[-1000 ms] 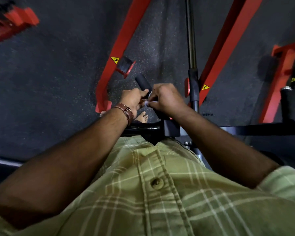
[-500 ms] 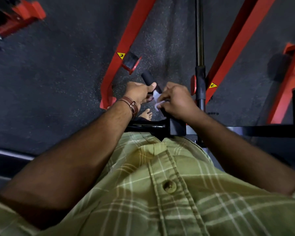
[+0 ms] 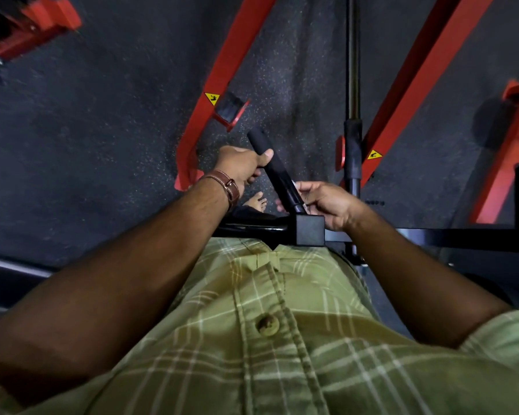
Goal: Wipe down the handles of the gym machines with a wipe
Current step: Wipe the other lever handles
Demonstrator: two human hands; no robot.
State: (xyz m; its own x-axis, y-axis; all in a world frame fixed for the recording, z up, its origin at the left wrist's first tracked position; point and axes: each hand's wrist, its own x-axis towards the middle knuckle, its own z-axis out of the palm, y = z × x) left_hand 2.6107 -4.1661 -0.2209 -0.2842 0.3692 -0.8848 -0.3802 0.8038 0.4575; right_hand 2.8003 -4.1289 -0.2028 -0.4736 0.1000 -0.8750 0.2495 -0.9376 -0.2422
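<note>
Dim indoor light, floor (image 3: 102,145) dark w/ soft shadows. Wide-angle bend at edges; far-left red frame (image 3: 33,25) blurred. Faint glare on near black bar (image 3: 252,227).

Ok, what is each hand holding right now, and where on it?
Left hand grips the black handle near its free end. Right hand pinches a wipe against the handle's lower part, near the joint.

Green plaid shirt (image 3: 282,339), black handle (image 3: 277,172), red machine frame (image 3: 222,73), brown wristband (image 3: 226,184), dark speckled floor (image 3: 102,130).

Left hand (image 3: 240,167) fingers curled in a grip, right hand (image 3: 327,203) pinching, both forearms extended.
</note>
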